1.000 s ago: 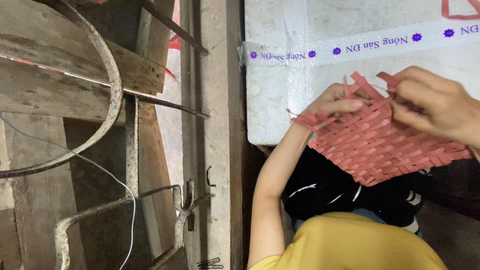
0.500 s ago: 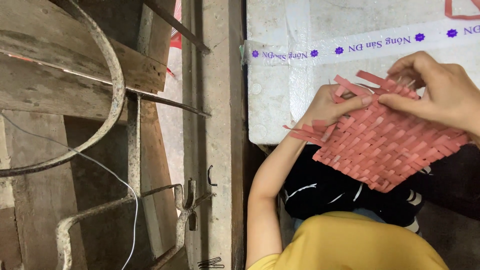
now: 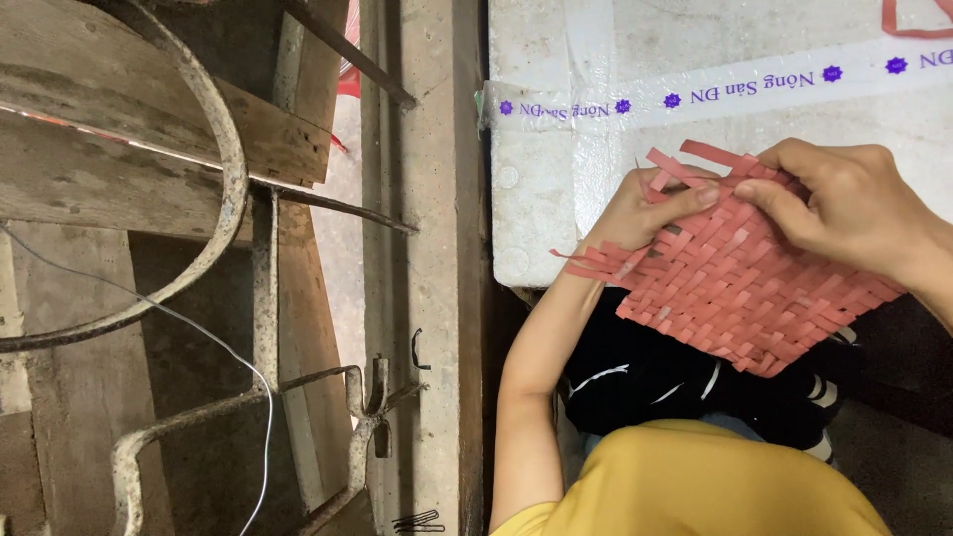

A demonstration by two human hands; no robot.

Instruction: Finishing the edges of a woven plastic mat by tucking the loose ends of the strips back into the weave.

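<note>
A half-woven mat of pinkish-red flat strips (image 3: 754, 293) hangs in front of me, with loose strip ends sticking out at its upper and left edges. My left hand (image 3: 640, 208) grips the mat's upper left part, thumb pressed on a strip. My right hand (image 3: 839, 199) comes in from the right and pinches strips at the top edge. Its fingertips almost touch my left thumb.
Behind the mat stands a white foam box (image 3: 556, 149) with a taped band. A concrete post (image 3: 437, 298), a rusty metal frame (image 3: 258, 298), a thin wire (image 3: 199, 333) and wooden planks (image 3: 119, 149) fill the left. Black striped trousers (image 3: 655, 382) and a yellow shirt (image 3: 715, 481) lie below.
Both hands have drawn closer together at the mat's top edge, the right hand sliding left. The mat has tilted and shifted slightly downward.
</note>
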